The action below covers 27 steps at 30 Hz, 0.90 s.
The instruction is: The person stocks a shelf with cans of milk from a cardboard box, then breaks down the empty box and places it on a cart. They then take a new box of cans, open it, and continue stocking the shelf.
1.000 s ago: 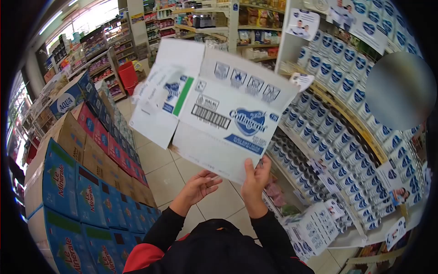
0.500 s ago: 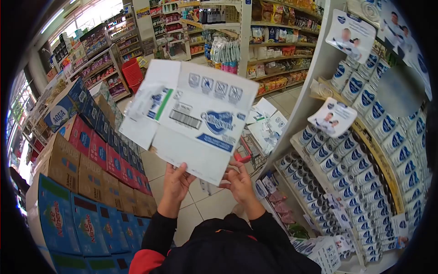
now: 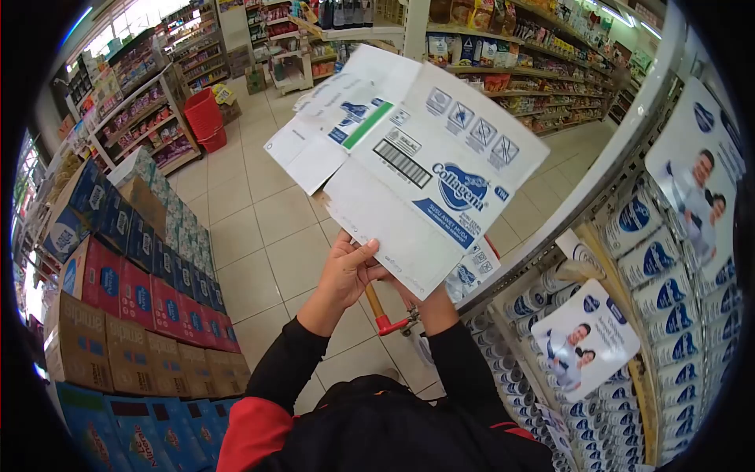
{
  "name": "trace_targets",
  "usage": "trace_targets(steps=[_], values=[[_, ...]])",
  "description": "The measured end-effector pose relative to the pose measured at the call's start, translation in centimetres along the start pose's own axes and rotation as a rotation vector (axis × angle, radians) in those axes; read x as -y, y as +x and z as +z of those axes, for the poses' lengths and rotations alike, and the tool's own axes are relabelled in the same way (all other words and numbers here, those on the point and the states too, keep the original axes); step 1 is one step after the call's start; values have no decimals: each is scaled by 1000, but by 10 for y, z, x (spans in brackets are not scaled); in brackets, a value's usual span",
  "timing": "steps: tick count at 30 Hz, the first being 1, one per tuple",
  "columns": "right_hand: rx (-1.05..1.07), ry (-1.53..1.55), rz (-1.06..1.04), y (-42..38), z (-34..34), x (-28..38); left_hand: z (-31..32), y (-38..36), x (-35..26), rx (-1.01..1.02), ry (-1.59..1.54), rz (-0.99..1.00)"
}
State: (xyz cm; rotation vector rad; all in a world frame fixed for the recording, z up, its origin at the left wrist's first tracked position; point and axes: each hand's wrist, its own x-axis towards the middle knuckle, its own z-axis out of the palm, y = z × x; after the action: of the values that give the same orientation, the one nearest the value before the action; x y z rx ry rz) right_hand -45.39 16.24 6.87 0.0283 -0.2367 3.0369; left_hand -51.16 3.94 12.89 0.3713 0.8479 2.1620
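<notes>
A flattened white cardboard box with blue "Collagena" print and a green strip tilts up in front of me. My left hand is closed on its near edge, thumb on top of the printed side. Behind the lower edge, close to the left hand, is my right hand; the cardboard hides most of its fingers. Below it shows a cart handle with a red end and an orange bar. Another printed white cardboard piece lies beyond, partly covered by the box.
Stacked drink cartons line the left side. Shelves of white-and-blue tins stand close on the right, with a hanging promotional card. Red stacked baskets stand on the tiled floor, with snack shelves at the back.
My view has turned, and the flattened box has shifted right and up in it. My right hand has gone from the box's near edge to mostly behind it, nearer my left hand.
</notes>
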Motion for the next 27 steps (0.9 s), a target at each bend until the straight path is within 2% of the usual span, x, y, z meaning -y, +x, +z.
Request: trace_targets(steps=[2, 3, 5, 6, 8, 9, 11, 12, 13, 14, 15, 17, 18, 19, 20, 21, 23, 25, 26, 27], values=[[81, -585, -427, 1, 18, 35, -6, 27, 12, 2, 90, -88], [68, -586, -434, 7, 15, 51, -7, 40, 20, 5, 86, -102], [-20, -307, -562, 15, 3, 80, -6, 70, 39, 59, 108, -152], [-26, -324, -576, 27, 5, 74, -20, 82, 29, 79, 73, -173], [-315, -396, -603, 25, -11, 88, -24, 112, 41, 92, 64, -218], [-330, -399, -625, 19, -25, 91, -26, 125, 45, 97, 62, -244], [-719, -449, -305, 10, -36, 75, -35, 143, 43, 145, 30, -262], [-733, -452, -341, 14, -37, 57, -45, 148, 41, 196, 4, -284], [-809, -345, -226, 29, -44, 77, -38, 183, 56, 199, -31, -311], [-855, -241, -156, 37, -44, 63, -45, 189, 56, 259, -62, -325], [-867, -238, -185, 40, -57, 59, -53, 189, 56, 282, -69, -344], [-316, -56, -684, 55, -71, 70, -60, 197, 50, 301, 37, -407], [-407, -191, -762, 57, -62, 74, -63, 198, 49, 307, 35, -424], [-419, -185, -775, 56, -60, 78, -66, 197, 52, 273, 82, -454], [-538, -167, -808, 64, -76, 115, -66, 224, 76, 199, 134, -493], [-640, -166, -873, 60, -77, 117, -74, 222, 86, 206, 136, -515], [-677, -109, -951, 47, -85, 103, -97, 218, 113, 123, 168, -578], [-860, -63, -931, 34, -103, 84, -117, 210, 137, 106, 189, -636], [-872, -57, -946, 30, -114, 73, -130, 205, 151, 75, 150, -672], [-1070, -278, -950, 26, -129, 61, -140, 198, 163, 44, 110, -710]])
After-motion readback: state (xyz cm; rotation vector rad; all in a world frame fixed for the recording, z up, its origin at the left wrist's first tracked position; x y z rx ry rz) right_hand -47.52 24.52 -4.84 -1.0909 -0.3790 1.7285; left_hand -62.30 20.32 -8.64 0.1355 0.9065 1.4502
